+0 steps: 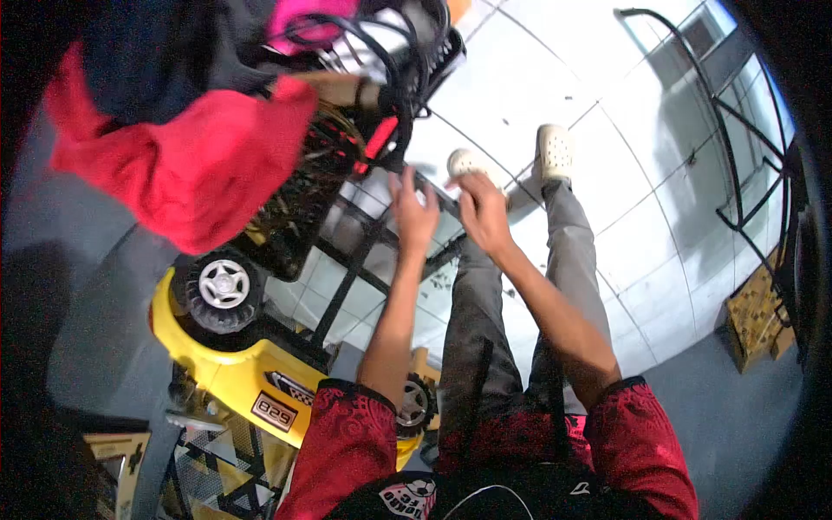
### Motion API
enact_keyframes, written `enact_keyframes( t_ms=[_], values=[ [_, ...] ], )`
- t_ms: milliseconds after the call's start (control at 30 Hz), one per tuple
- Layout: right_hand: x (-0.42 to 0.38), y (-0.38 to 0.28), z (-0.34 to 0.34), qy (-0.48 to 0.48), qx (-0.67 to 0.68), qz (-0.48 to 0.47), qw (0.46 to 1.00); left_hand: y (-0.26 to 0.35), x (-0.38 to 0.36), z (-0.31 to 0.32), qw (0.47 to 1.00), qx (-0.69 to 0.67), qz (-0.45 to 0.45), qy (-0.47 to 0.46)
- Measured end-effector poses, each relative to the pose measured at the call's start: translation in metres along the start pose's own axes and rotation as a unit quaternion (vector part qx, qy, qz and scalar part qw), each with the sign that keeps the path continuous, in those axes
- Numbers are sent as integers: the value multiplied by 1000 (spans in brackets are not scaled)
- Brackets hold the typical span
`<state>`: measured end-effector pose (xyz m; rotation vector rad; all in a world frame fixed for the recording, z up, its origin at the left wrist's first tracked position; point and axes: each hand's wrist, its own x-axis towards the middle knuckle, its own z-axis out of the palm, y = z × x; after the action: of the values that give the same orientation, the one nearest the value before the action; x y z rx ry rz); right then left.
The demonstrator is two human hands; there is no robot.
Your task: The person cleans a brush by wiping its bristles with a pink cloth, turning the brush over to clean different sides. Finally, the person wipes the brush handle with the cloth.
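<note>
My left hand (pixel 415 212) is raised with its fingers apart and nothing seen in it. It is over a black metal frame (pixel 354 260), just below a red-handled thing (pixel 378 140) and a bundle of black cables (pixel 407 74). To its right, my right hand (pixel 484 215) is bent toward it, thumb and fingers parted, in front of one cream clog. No object shows between the two hands, which are a little apart and slightly blurred.
A red cloth (pixel 204 160) lies over a pile at upper left. Below it is a yellow toy car (pixel 247 373) with black wheels. A black metal rack (pixel 724 104) stands at right, a patterned box (pixel 752 316) below it. Cream clogs (pixel 555 152) are on white floor tiles.
</note>
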<state>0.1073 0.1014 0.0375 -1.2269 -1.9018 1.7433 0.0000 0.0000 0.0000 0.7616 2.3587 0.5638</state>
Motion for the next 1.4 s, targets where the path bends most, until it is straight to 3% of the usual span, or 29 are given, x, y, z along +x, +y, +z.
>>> enact_keyframes(
  t_ms=[67,100,167,200,267,300,367,467,500,533,633,700,733,767,833,867,900,967,1000,1033,1067,1133,1167,1200,1233,1300,1367,1400],
  values=[
    [-24,8,-10,17,3,14,1000,-2,-32,37,993,-110,-31,-19],
    [-31,-52,-40,24,32,15,999,52,-49,-8,962,-134,-199,-132],
    [-49,-89,-73,14,38,14,999,77,-86,0,922,-251,-231,-184],
    [-55,-107,-88,2,46,-12,999,95,-101,-2,884,-315,-269,-217],
    [-67,-142,-116,-37,64,-60,995,156,-115,-27,722,-605,-272,-196],
    [-72,-161,-130,-64,68,-78,993,169,-133,-32,700,-672,-196,-140],
    [-80,-199,-158,-120,87,-141,979,145,-144,-14,555,-782,-221,-175],
    [-86,-245,-197,-215,88,-198,952,205,-145,-66,530,-778,-290,-173],
    [-87,-261,-209,-234,110,-218,941,254,-151,-109,560,-771,-246,-179],
    [-86,-274,-221,-262,75,-254,928,258,-152,-115,573,-761,-235,-194],
    [-95,-301,-239,-268,27,-231,935,292,-162,-152,597,-757,-181,-197],
    [-100,-305,-248,-306,-38,-183,934,283,-157,-145,647,-700,-260,-154],
    [-102,-307,-249,-314,-81,-165,931,279,-157,-145,614,-726,-264,-159],
    [-97,-308,-247,-318,-123,-154,927,277,-151,-147,643,-687,-288,-176],
    [-83,-292,-240,-386,-202,-162,886,289,-148,-170,653,-701,-228,-174],
    [-76,-291,-237,-431,-213,-138,866,274,-143,-162,687,-692,-172,-138],
    [-70,-284,-231,-475,-224,-111,844,275,-141,-175,731,-654,-163,-107],
    [-60,-268,-210,-503,-10,18,864,276,-143,-204,807,-569,-152,-46],
    [-58,-317,-203,-477,27,110,871,254,-133,-200,857,-505,-95,-47],
    [-55,-344,-196,-445,64,200,871,264,-132,-222,886,-453,-92,-40],
    [-41,-322,-187,-456,46,177,871,254,-121,-227,901,-427,-53,-60],
    [-28,-315,-169,-406,-20,33,913,238,-108,-242,921,-384,7,-61],
    [-21,-317,-163,-386,-66,-23,920,225,-98,-245,911,-402,-25,-89],
    [-21,-338,-160,-366,-158,-13,917,213,-87,-250,933,-356,-29,-49],
    [-25,-348,-155,-331,-155,-10,931,201,-79,-250,950,-311,-35,-11],
    [-19,-333,-148,-332,-144,-63,930,165,-53,-235,934,-278,55,219],
    [-21,-347,-137,-292,-159,-65,941,174,-48,-278,943,-180,-88,266],
    [-25,-353,-132,-273,-163,-63,946,171,-43,-287,927,-67,-131,344]
  ],
)
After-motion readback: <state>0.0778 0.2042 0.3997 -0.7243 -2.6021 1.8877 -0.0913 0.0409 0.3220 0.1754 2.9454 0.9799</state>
